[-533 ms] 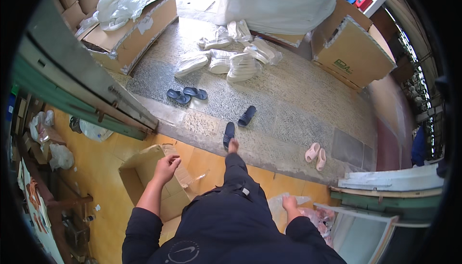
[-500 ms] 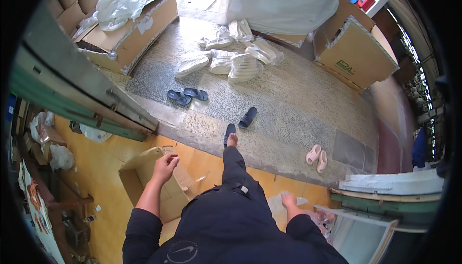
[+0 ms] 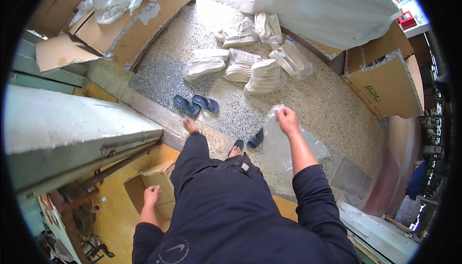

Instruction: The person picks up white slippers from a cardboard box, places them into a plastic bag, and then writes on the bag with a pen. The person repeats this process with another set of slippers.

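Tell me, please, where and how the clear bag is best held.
Probably pinch the bag at its gathered top, coming from the near right, as the right hand does: it looks limp and spreads out below the fingers.

Daylight falls brightest at the top of the view, paling the pebbled floor (image 3: 332, 100) and the white sheet (image 3: 313, 8). Small highlights glint on the clear plastic bag (image 3: 278, 141); a broad sheen whitens the door frame (image 3: 72, 114). Shadow darkens the foot of the cardboard carton (image 3: 159, 18). The centre is fairly sharp; fisheye distortion bends edges toward a black rim, where detail softens.
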The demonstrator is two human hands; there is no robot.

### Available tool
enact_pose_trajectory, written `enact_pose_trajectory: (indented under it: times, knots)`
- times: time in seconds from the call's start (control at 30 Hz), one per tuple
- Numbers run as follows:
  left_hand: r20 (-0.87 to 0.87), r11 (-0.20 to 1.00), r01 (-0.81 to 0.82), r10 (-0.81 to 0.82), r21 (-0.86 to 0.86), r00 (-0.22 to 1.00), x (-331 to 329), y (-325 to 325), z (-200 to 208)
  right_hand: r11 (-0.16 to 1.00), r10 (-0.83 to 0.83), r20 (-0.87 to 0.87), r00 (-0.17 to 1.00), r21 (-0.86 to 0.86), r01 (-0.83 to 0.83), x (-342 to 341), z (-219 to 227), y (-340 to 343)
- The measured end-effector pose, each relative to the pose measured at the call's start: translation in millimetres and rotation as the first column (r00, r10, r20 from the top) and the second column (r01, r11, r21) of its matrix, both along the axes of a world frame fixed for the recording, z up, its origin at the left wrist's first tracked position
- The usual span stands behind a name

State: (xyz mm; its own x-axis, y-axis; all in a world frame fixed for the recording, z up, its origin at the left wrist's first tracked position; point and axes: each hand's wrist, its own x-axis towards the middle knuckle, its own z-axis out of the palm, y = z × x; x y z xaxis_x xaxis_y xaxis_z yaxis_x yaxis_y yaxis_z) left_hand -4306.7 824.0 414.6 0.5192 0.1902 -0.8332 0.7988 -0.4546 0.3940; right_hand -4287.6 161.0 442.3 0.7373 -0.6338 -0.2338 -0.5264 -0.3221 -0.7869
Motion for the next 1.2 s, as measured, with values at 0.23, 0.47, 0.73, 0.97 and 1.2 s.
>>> enact_pose_trajectory:
  times: [0.23, 0.47, 0.73, 0.97, 1.2]
  knots:
    - [0.153, 0.823, 0.566, -0.566, 0.048, 0.81, 273, -85, -46, 0.98, -0.158, -0.537, 0.829, -0.19, 0.064, 19, -46, 22]
    - [0.364, 0.929, 0.147, -0.014, -0.341, 0.931, 519, -135, -3, 0.991, -0.119, -0.726, 0.677, -0.05, 0.121, 4, -16, 107]
    - [0.192, 0.878, 0.47, -0.447, -0.093, 0.874, 504, -166, -35, 0.955, -0.186, -0.526, 0.83, 0.103, 0.279, 96, -7, 79]
    - [0.099, 0.8, 0.598, -0.599, 0.044, 0.794, 444, -163, -29, 0.944, -0.161, -0.475, 0.865, 0.182, 0.276, 70, -49, 70]
    - [0.049, 0.749, 0.663, -0.663, 0.019, 0.747, 453, -206, -18, 0.975, -0.186, -0.598, 0.78, -0.014, 0.222, -24, -42, 56]
